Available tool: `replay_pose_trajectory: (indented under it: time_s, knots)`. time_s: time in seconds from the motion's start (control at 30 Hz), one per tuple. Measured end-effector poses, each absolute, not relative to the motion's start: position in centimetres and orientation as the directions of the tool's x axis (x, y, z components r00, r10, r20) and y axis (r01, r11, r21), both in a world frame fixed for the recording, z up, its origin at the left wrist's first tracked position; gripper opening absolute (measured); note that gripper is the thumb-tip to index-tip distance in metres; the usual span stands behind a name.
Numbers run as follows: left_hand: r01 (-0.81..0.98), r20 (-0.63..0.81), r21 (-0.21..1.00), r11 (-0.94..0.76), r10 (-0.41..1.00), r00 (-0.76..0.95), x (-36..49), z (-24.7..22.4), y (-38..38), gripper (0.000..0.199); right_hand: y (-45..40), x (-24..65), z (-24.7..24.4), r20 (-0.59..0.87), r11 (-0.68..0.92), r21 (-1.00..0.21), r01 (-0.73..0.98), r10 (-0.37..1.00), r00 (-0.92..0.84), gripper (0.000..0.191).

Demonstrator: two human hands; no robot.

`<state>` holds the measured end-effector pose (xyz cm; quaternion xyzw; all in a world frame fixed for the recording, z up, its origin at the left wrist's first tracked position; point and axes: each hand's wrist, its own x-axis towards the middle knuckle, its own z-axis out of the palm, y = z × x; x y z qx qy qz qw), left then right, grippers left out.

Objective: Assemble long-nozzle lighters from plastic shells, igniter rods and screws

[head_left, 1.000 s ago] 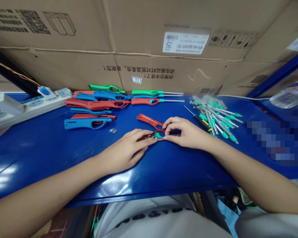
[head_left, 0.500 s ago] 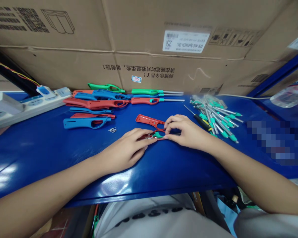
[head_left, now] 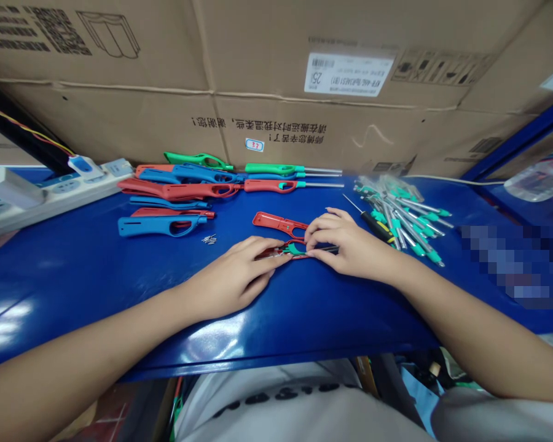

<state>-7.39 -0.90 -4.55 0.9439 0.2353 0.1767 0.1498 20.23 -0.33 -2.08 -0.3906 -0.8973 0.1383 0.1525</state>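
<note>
Head cam: L hand (head_left: pixel 233 270) gripping red shell (head_left: pixel 271 251) w/ green part (head_left: pixel 295 249) inside.

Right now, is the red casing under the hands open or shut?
Open: inside the red casing, the green part shows uncovered; a red half-shell lies beyond.

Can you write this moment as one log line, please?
left hand: holding red shell | right hand: at green part | second red piece: just beyond

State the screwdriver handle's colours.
Black and yellow; the screwdriver handle shows best in the head view, the only one.
</note>
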Motion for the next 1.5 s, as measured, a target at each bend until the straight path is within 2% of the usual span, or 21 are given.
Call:
replay_pose_trajectory:
  time_s: [0.17, 0.43, 0.67, 0.8, 1.0, 1.2, 1.5]
  knots:
    - [0.387, 0.277, 0.368, -0.845, 0.498, 0.822, -7.4, -4.7, -0.9, 0.047, -0.3, 20.3, -2.0, 0.152, 0.655, -0.388, 0.648, 0.739, -0.656, 0.01]
    - [0.387, 0.265, 0.39, -0.835, 0.505, 0.821, -7.4, -4.7, -0.8, 0.047, -0.3, 20.3, -2.4, 0.23, 0.694, -0.268, 0.668, 0.72, -0.655, 0.006]
    - [0.362, 0.309, 0.391, -0.846, 0.491, 0.814, -7.4, -5.3, -0.5, 0.052, -0.3, 20.3, -2.3, 0.24, 0.735, -0.232, 0.638, 0.678, -0.694, 0.011]
    - [0.361, 0.32, 0.371, -0.855, 0.483, 0.815, -7.4, -5.6, -0.4, 0.055, -0.3, 20.2, -2.5, 0.242, 0.732, -0.257, 0.631, 0.68, -0.692, 0.011]
    - [0.353, 0.31, 0.378, -0.856, 0.476, 0.823, -7.4, -5.6, -0.3, 0.055, -0.3, 19.9, -2.9, 0.207, 0.677, -0.376, 0.633, 0.727, -0.654, 0.007]
    - [0.347, 0.318, 0.389, -0.853, 0.478, 0.819, -7.4, -5.5, -0.4, 0.052, -0.4, 19.8, -2.7, 0.195, 0.668, -0.393, 0.632, 0.732, -0.652, 0.009]
    - [0.332, 0.332, 0.396, -0.856, 0.471, 0.817, -7.3, -5.4, -0.5, 0.049, -0.7, 19.7, -2.2, 0.227, 0.741, -0.264, 0.617, 0.67, -0.707, 0.01]
